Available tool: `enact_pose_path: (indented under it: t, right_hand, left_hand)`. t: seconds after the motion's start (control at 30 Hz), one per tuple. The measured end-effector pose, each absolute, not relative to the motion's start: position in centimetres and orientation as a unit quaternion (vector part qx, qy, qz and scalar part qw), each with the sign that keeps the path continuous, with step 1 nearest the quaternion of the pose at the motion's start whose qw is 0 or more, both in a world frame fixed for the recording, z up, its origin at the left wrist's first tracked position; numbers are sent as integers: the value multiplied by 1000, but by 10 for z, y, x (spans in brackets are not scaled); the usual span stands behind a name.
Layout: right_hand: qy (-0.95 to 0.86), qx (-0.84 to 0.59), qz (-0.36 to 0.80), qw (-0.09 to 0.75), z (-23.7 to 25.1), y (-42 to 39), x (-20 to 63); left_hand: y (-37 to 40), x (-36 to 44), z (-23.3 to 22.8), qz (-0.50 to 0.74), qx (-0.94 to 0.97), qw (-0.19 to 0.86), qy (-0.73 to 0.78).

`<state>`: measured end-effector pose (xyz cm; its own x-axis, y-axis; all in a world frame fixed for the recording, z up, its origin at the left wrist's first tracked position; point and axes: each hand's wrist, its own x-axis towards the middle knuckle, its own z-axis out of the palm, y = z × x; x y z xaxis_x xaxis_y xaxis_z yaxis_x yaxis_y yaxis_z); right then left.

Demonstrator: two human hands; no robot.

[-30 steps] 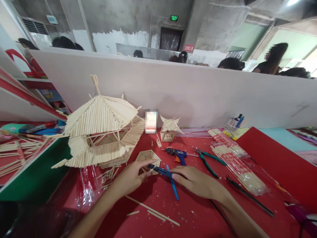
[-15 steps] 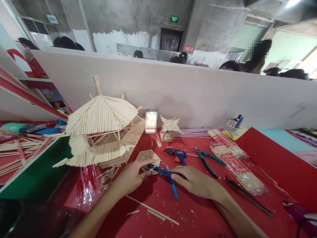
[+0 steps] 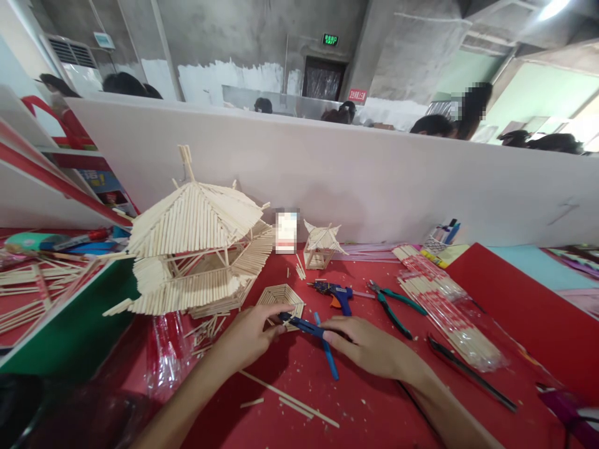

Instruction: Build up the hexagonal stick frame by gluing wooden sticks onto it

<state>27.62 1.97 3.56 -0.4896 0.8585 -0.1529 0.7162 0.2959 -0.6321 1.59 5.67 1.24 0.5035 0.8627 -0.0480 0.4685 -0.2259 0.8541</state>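
A dark blue slotted tool, which looks like a utility knife (image 3: 303,325), is held level between my two hands. My left hand (image 3: 255,327) is closed at its far end, thumb and fingers pinched there. My right hand (image 3: 367,342) grips the near end between thumb and fingers. Whether a small stick is also in the left pinch I cannot tell. Just behind lies a hexagonal frame of stacked sticks (image 3: 275,293), partly covered by my left fingers. A slim light blue object (image 3: 330,358) lies on the table, crossing beneath the knife.
A large stick pavilion (image 3: 196,218) stands at left, a small one (image 3: 322,240) at back. To the right lie a blue glue gun (image 3: 340,297), green-handled cutters (image 3: 393,312), black-handled tool (image 3: 472,374) and bagged sticks (image 3: 453,318). Loose sticks (image 3: 294,406) lie in front. A white partition (image 3: 374,174) closes the back.
My left index finger, stretched out over the knife before, has bent down onto its end. The knife has barely moved, and my right hand stays in place.
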Motion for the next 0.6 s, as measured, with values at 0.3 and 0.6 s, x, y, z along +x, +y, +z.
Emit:
enact_pose_path:
  t: [0.3,0.6]
  right_hand:
    - [-803,-485,327,114,35,20,275]
    - [-807,-482,323,108,39,18,274]
  left_hand:
    - [56,15,14,220,753,429,448]
    - [49,16,17,207,790,337,468]
